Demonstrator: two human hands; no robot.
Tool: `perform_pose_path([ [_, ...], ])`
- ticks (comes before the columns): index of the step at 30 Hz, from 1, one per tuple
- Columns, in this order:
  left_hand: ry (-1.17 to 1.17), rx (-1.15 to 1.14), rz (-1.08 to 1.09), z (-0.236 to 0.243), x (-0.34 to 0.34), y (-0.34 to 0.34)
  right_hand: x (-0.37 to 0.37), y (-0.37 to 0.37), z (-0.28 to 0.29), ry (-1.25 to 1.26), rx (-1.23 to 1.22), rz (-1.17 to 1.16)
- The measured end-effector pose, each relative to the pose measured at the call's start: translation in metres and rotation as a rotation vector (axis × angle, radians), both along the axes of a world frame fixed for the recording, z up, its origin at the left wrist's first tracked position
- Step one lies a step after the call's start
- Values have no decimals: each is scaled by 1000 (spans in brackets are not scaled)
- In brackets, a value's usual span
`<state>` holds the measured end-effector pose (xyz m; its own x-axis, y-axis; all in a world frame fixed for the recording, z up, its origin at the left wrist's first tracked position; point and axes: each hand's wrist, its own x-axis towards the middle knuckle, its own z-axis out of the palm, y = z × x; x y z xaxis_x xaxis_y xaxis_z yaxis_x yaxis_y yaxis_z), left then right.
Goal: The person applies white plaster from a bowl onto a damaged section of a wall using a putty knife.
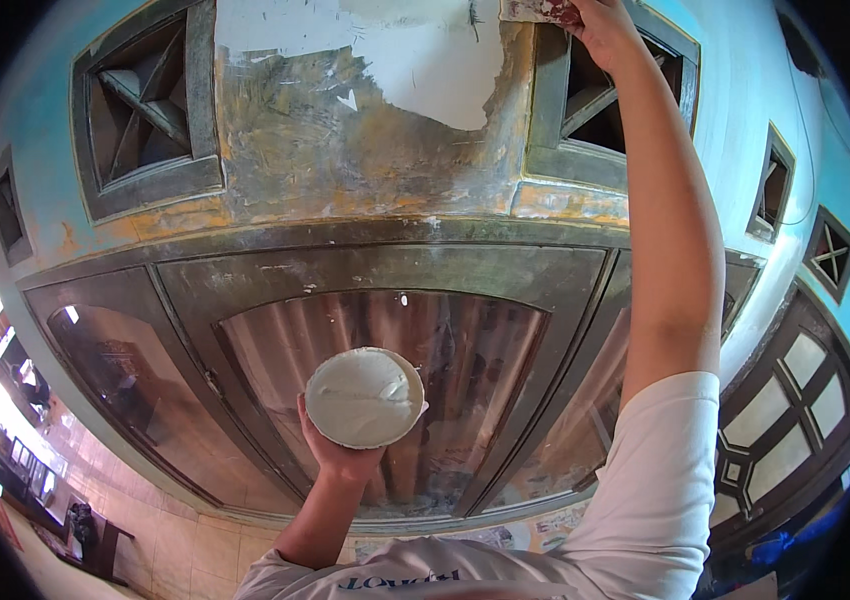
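My left hand (343, 448) holds a round container (363, 397) of white paste from underneath, low in the centre. My right arm is raised, with my right hand (597, 28) gripping a paste-smeared scraper (530, 12) at the top edge of the view. The scraper is against or very near the mottled wall panel (295, 150), which has an irregular white coated patch (435, 80) on its upper part, beside a dark vent frame (570, 160).
Dark wooden doors with glass (375, 270) span the wall below the panel. Another vent (145, 120) is at upper left, a panelled door (780, 420) at right. Furniture (95, 535) stands on tiles at lower left; covering sheets (545, 525) lie below.
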<state>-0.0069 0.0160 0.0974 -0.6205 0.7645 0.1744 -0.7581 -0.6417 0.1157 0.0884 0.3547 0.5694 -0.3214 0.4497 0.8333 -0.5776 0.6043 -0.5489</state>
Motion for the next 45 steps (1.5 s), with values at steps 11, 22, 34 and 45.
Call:
perform_pose_path([
  [11,25,-107,62,-4,7,-6,17,15,7,-53,88,-335],
  [22,-31,-95,38,-5,13,-25,31,-33,-4,174,295,-745],
  [34,-24,-95,53,-4,12,-44,16,-69,-11,247,651,-1121],
  [45,3,-125,21,-9,3,-49,10,-91,-13,127,615,-1157],
])
